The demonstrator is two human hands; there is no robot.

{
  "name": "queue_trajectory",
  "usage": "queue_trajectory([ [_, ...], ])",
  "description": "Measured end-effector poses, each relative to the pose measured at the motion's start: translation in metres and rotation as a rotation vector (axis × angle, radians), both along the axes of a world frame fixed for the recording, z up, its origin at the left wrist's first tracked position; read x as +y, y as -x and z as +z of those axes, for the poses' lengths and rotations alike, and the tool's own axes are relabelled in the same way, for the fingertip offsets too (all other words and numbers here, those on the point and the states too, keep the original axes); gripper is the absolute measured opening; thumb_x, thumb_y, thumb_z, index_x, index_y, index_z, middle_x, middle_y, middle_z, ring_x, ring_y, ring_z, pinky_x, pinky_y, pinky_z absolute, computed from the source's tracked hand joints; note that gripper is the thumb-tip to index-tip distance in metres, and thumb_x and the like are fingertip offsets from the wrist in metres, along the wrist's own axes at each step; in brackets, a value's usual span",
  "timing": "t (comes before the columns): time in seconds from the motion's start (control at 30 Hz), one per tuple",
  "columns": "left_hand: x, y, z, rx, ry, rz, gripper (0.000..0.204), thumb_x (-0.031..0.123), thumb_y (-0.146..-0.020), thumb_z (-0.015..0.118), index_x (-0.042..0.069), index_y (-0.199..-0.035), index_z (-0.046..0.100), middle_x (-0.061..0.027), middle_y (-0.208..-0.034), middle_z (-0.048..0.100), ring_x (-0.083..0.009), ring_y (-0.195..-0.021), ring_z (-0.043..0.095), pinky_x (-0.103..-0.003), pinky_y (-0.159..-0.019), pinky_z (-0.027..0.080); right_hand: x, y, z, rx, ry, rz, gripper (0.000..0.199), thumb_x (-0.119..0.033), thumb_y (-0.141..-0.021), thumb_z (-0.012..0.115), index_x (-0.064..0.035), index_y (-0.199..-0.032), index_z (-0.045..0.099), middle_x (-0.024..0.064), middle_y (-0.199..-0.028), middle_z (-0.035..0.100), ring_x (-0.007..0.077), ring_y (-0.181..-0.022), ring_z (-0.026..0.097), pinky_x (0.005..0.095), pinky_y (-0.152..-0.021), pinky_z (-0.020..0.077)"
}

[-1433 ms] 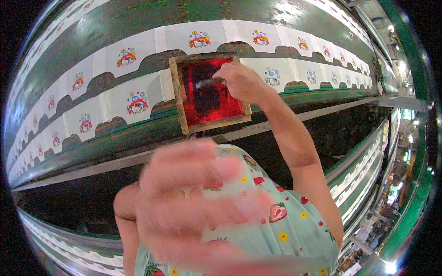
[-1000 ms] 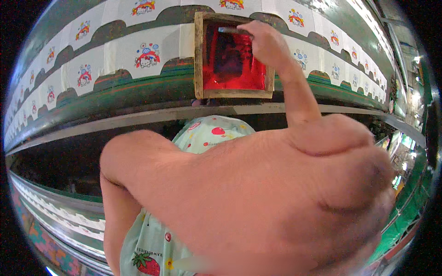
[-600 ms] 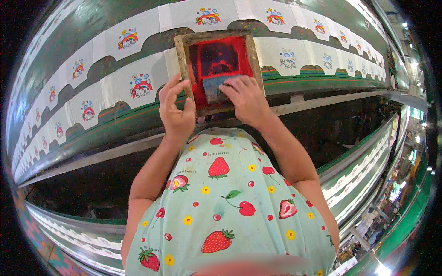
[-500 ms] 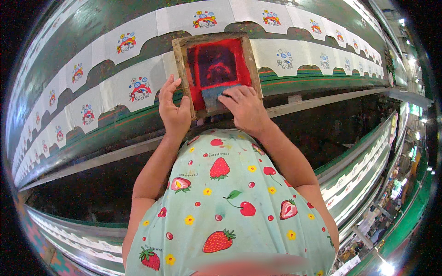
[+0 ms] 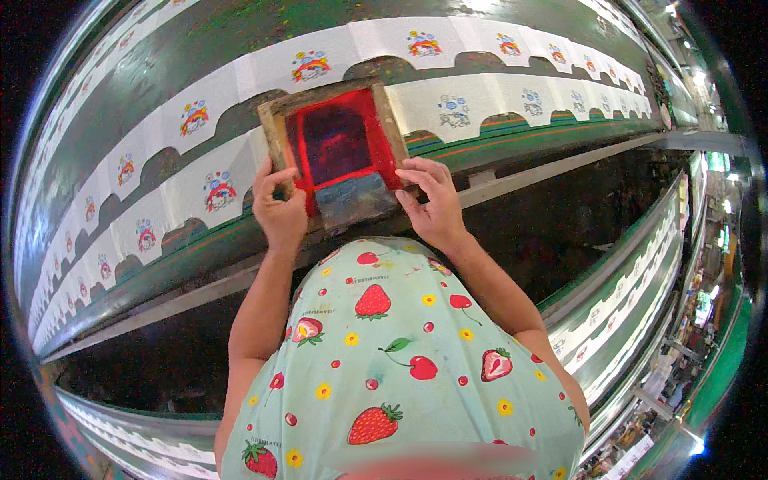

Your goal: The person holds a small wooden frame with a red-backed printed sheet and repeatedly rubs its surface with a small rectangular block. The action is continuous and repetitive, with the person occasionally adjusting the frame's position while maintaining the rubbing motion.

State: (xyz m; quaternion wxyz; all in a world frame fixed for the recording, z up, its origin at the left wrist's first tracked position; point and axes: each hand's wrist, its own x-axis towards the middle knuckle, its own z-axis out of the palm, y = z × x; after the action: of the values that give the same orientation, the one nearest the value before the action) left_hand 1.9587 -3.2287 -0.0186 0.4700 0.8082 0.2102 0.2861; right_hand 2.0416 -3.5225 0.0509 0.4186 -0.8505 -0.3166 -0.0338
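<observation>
A wooden-framed printing screen (image 5: 320, 98), its mesh stained red around a dark middle, lies over the nearer row of white fabric pieces. My left hand (image 5: 280, 212) pinches the frame's left side between thumb and fingers. On the right side, my right hand (image 5: 434, 204) has its thumb and fingers closed around the frame near its lower corner. A grey-blue squeegee (image 5: 352, 200) rests inside the near end of the screen, with neither hand on it. What lies under the screen is hidden.
Left of the screen, a white piece carries a coloured rainbow print (image 5: 219, 190); right of it, another shows a mostly blue print (image 5: 454, 112). A second printed row runs behind. A rail (image 5: 512, 182) edges the green table, with more tables behind me at lower left and right.
My right hand has let go of the squeegee and taken hold of the frame's right side. My left hand has closed from spread fingers to a pinch. The view has shifted.
</observation>
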Motion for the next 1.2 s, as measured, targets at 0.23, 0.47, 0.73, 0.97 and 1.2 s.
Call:
queue_trajectory([
  [0.23, -0.061, -0.033, 0.016, -0.130, 0.078, -0.027, 0.031, -0.013, -0.082, 0.073, 0.009, -0.102, 0.081, -0.0252, -0.167, 0.059, -0.0359, -0.157, 0.055, -0.046, -0.128, 0.044, -0.075, -0.024, -0.014, 0.289, -0.211, -0.042, 0.036, -0.006, -0.096, 0.082, -0.0067, -0.132, 0.077, 0.0157, -0.139, 0.076, 0.0356, -0.138, 0.067, 0.0467, -0.122, 0.0490],
  [0.47, -0.160, -0.104, -0.002, -0.190, 0.057, -0.081, 0.030, -0.012, -0.081, 0.072, 0.008, -0.101, 0.080, -0.0288, -0.162, 0.062, -0.0377, -0.155, 0.057, -0.046, -0.127, 0.044, -0.177, -0.077, -0.016, 0.206, -0.185, -0.074, 0.039, -0.006, -0.094, 0.081, -0.0070, -0.133, 0.077, 0.0150, -0.141, 0.075, 0.0355, -0.142, 0.065, 0.0475, -0.124, 0.0471],
  [0.73, -0.215, -0.136, -0.013, -0.142, 0.239, -0.047, 0.026, -0.013, -0.081, 0.072, 0.003, -0.101, 0.078, -0.0314, -0.168, 0.057, -0.0341, -0.155, 0.059, -0.041, -0.126, 0.044, -0.241, -0.114, -0.022, 0.173, -0.229, 0.009, 0.039, -0.005, -0.095, 0.081, -0.0082, -0.133, 0.077, 0.0131, -0.143, 0.075, 0.0371, -0.144, 0.063, 0.0506, -0.125, 0.0462],
  [0.97, -0.216, -0.136, -0.026, -0.208, 0.409, -0.055, 0.025, -0.013, -0.083, 0.074, 0.003, -0.102, 0.076, -0.0322, -0.173, 0.052, -0.0323, -0.159, 0.055, -0.040, -0.126, 0.043, -0.250, -0.120, -0.027, 0.120, -0.231, -0.059, 0.032, 0.003, -0.097, 0.077, -0.0063, -0.127, 0.078, 0.0137, -0.138, 0.077, 0.0358, -0.138, 0.068, 0.0476, -0.120, 0.0519],
  [1.2, -0.217, -0.136, -0.028, -0.180, 0.448, -0.046, 0.024, -0.015, -0.082, 0.075, 0.003, -0.098, 0.076, -0.0324, -0.173, 0.051, -0.0323, -0.160, 0.053, -0.040, -0.127, 0.042, -0.252, -0.118, -0.015, -0.029, -0.206, -0.106, 0.024, 0.006, -0.099, 0.075, -0.0023, -0.121, 0.079, 0.0152, -0.131, 0.078, 0.0353, -0.129, 0.073, 0.0451, -0.112, 0.0573],
])
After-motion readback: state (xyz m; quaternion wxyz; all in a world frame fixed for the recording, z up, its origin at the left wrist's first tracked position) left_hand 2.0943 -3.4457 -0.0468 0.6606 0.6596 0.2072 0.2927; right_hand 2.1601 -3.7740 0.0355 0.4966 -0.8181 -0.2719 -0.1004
